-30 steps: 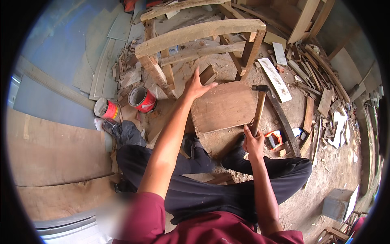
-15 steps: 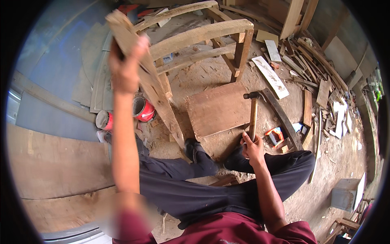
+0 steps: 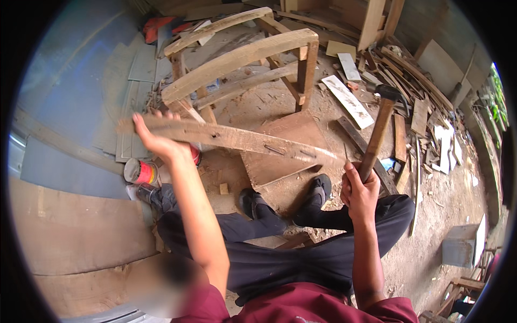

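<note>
Wooden slat, long and weathered, is held nearly level across the middle of the scene, well above the ground. Its left end is clamped in the left hand, fingers wrapped round it; its right end tapers out close to the right hand, though contact between them cannot be made out. A hammer is gripped in the right hand, fingers closed tight about the lower end of its wooden handle, with the dark metal head raised up and to the far right. Below the slat a flat square board is seen lying on the dirt ground, just beyond the person's dark shoes. Farther off, a rough wooden chair frame is stood on the ground. To the near left of the left hand, a red and white tin can is seen on its side. Scrap boards are scattered at the far right.
</note>
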A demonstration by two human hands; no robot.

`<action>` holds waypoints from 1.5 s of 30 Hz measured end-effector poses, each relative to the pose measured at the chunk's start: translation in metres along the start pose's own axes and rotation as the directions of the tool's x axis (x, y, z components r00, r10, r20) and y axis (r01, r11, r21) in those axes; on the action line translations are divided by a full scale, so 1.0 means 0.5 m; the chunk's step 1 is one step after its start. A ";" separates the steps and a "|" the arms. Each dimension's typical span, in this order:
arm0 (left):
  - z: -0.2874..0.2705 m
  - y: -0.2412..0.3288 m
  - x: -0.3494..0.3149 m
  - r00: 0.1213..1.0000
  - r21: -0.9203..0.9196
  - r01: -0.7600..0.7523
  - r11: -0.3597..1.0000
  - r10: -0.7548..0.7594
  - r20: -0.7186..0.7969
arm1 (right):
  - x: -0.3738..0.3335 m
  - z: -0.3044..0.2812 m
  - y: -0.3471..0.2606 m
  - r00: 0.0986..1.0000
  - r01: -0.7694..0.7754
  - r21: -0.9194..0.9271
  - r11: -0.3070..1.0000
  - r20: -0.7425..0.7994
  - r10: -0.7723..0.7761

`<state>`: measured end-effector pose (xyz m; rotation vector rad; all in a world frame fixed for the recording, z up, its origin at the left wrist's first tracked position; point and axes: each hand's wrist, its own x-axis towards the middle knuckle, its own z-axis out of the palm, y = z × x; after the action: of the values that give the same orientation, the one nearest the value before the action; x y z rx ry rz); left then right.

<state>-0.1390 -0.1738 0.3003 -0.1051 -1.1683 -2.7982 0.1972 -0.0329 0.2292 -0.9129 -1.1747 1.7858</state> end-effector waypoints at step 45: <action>-0.442 -0.366 -0.076 0.919 -0.063 0.219 0.974 -0.228 -0.321 | 0.284 0.079 0.230 0.976 0.028 -0.883 0.468 0.126 0.179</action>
<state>-0.1293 -0.2003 0.0123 0.5040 -1.1227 -2.8676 0.0765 0.0503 0.1133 -1.3807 -2.3435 1.2465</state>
